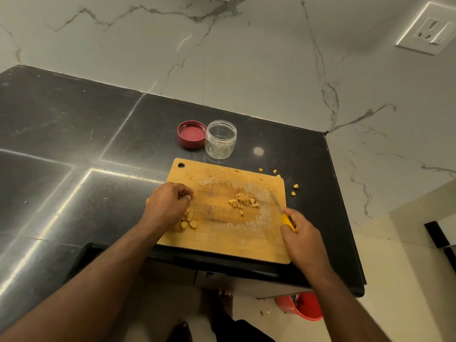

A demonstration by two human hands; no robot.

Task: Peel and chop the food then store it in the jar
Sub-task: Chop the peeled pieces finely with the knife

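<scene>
A single wide-angle camera sits on the person's head, high above the near edge of the dark counter [74,134], looking forward and steeply down, so both forearms enter from 6 o'clock. The wooden cutting board [222,233] lies close, just below frame centre, with the marble wall [246,58] filling 12 o'clock and the floor at 5 o'clock. Straight edges bow toward the frame's borders.

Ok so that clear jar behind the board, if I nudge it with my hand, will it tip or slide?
The jar looks squat and wide-mouthed, so it should slide rather than tip. It seems thin clear plastic and nearly empty, so probably very light. The counter looks polished, so it may skate easily.
</scene>
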